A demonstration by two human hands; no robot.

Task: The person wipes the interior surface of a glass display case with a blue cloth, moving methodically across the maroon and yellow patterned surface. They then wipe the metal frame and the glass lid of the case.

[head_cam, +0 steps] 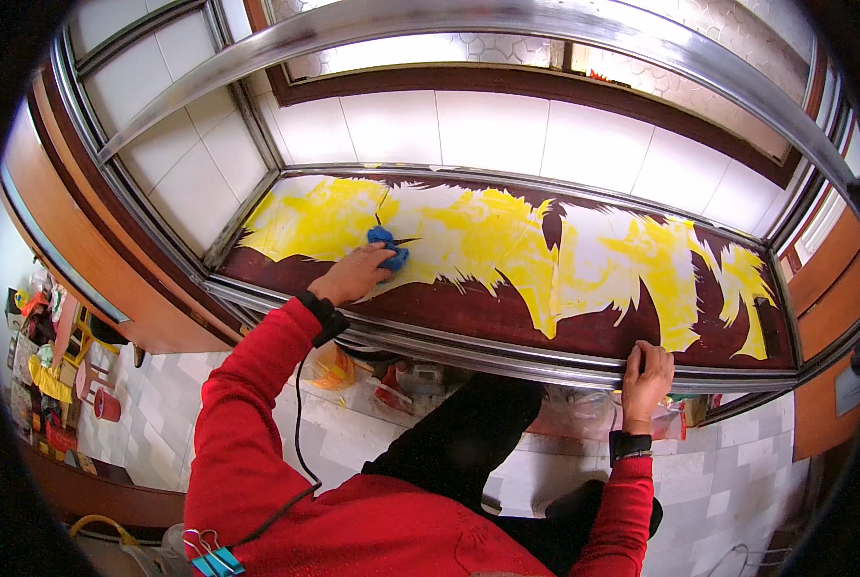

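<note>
My left hand (353,274) presses a crumpled blue cloth (389,249) onto a shelf board. The board's dark red-brown surface (430,308) is partly covered by a ragged yellow-and-white layer (473,223) with jagged, torn-looking edges. A split in this layer runs beside the cloth. Toward the right end of the board, my right hand (646,379) has its fingers curled over the front metal rail (502,359). Both wrists wear black bands, and a cable trails from the left one. The cloth's underside is hidden.
A metal bar (430,21) crosses above the shelf. White tiles (491,130) and a brown window frame (430,78) stand behind. Bags and containers (332,368) sit under the shelf. An orange-brown wooden panel (105,245) flanks it at left, near a red bucket (107,405).
</note>
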